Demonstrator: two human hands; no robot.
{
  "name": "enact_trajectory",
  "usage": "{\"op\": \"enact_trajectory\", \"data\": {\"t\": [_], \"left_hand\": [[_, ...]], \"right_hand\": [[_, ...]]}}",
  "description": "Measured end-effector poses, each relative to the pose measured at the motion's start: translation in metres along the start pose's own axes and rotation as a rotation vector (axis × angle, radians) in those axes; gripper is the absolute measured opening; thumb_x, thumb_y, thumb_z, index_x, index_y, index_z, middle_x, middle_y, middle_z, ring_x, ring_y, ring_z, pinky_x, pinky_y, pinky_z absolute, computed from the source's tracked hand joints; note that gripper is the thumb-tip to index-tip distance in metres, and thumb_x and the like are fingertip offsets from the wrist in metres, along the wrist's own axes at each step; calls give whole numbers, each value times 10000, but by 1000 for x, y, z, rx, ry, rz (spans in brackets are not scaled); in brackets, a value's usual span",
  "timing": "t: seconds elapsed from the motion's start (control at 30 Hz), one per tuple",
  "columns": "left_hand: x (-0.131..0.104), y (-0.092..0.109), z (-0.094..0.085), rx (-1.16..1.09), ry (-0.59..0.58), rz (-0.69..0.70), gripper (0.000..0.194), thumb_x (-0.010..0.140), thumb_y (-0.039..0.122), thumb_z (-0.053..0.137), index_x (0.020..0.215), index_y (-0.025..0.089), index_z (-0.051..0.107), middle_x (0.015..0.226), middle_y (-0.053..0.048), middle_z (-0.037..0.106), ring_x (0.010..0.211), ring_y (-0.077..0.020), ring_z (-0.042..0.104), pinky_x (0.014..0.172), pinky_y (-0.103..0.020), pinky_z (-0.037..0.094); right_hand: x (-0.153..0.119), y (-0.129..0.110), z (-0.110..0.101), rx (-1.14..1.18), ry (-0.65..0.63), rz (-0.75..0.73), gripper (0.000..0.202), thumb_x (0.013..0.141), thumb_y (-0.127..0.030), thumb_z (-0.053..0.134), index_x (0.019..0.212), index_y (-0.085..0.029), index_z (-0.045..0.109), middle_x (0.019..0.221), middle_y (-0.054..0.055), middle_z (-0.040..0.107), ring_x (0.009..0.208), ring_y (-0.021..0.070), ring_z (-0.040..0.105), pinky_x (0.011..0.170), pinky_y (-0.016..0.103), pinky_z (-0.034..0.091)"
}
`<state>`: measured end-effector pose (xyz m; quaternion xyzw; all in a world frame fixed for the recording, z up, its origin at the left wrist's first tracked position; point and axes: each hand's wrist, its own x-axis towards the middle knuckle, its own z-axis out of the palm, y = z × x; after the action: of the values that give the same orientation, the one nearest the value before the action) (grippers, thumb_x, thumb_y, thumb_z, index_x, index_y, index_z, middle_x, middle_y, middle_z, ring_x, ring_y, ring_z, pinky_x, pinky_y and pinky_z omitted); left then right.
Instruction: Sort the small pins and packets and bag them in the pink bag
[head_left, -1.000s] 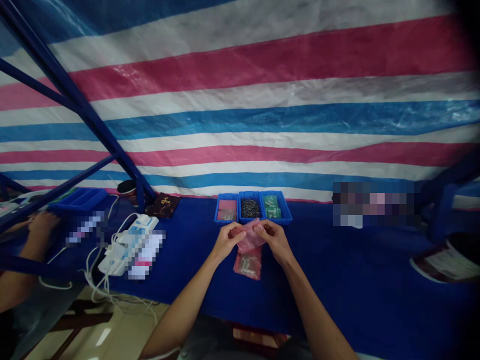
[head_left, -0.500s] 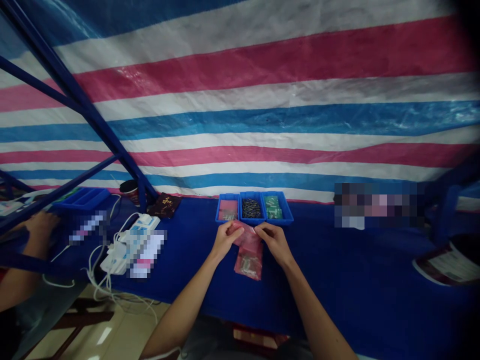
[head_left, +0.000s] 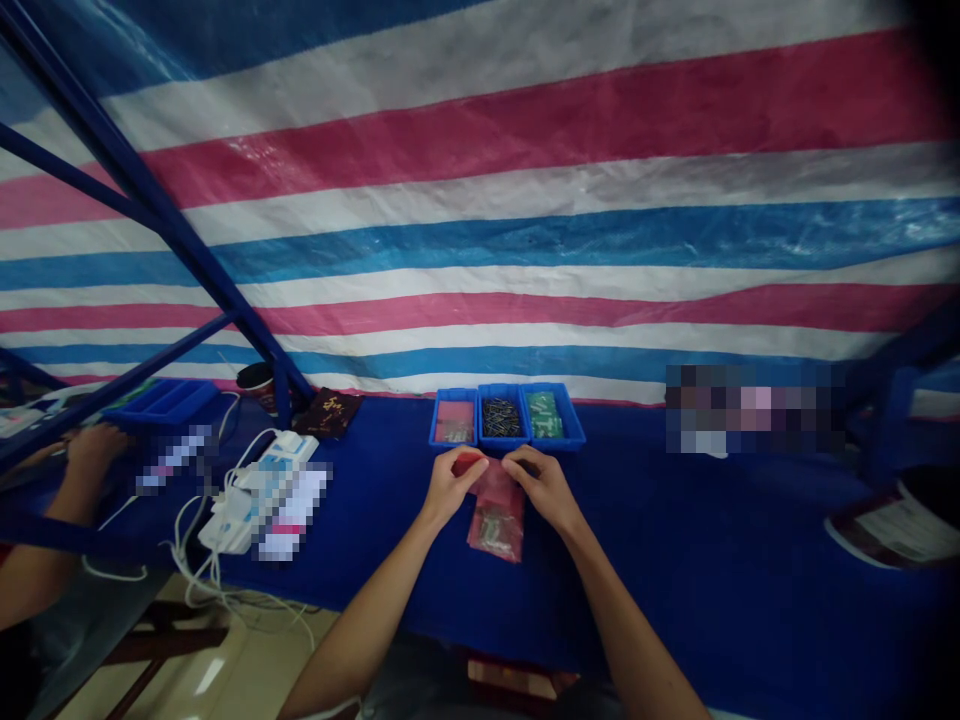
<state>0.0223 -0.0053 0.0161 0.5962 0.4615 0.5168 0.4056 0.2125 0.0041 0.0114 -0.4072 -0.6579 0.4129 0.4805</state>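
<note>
While the left hand [head_left: 448, 486] and right hand [head_left: 546, 486] pinch a pink plastic bag [head_left: 496, 480] between thumbs and fingers, their tips nearly meeting, filled pink packets [head_left: 496, 530] lie just on its near side. On the far side stand three blue bins: the left bin [head_left: 453, 440] holding pink packets, the middle bin [head_left: 502, 440] dark pin-like pieces, the right bin [head_left: 576, 436] green pieces. Farther left lies a white power strip [head_left: 262, 485].

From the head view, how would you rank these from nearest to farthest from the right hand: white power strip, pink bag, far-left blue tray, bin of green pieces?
Right hand, nearest first:
1. Pink bag: at its fingertips.
2. Bin of green pieces: just beyond.
3. White power strip: left.
4. Blue tray: far left.
</note>
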Motion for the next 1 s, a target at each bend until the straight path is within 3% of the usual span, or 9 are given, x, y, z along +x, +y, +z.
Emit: {"op": "enact_trajectory", "data": {"t": [0.13,0.33,0.43,0.63,0.8,1.0], "left_hand": [[0,-1,3,-32,-33,-23,281,775,390,760,895,138,727,887,-74,739,828,-205,671,802,-293,507],[3,-10,0,2,12,-21,270,759,393,768,843,138,735,832,-67,728,776,-202,657,759,-295,504],[4,-11,-2,-6,19,-27,267,737,382,790,836,140,733,815,-60,725,748,-193,656,729,-281,498],[4,-7,1,-54,-24,-19,360,730,366,797,1022,165,731,974,-76,747,915,-225,680,876,-315,498],[3,-11,2,-100,-109,-109,319,745,408,783,876,118,751,859,-88,744,772,-202,672,721,-280,510],[4,-11,0,-49,-78,-80,288,739,389,791,842,122,760,820,-82,743,741,-197,664,707,-279,504]], "right_hand": [[1,-1,0,33,2,42,262,873,-416,639,760,-191,711,765,25,647,718,179,575,703,293,448],[1,2,5,28,-83,66,269,865,-442,640,888,-187,723,844,38,693,770,194,608,730,298,468],[0,3,6,-3,-76,67,252,837,-427,669,849,-180,721,784,30,678,723,186,597,686,292,462],[0,7,5,-13,-7,17,216,843,-381,661,761,-188,714,746,24,657,712,186,589,681,298,447],[0,7,6,-2,-15,28,197,831,-369,671,797,-181,718,760,26,661,716,184,592,680,295,446],[0,2,9,29,1,81,211,787,-390,699,771,-180,713,734,27,680,686,182,590,663,297,461]]}}
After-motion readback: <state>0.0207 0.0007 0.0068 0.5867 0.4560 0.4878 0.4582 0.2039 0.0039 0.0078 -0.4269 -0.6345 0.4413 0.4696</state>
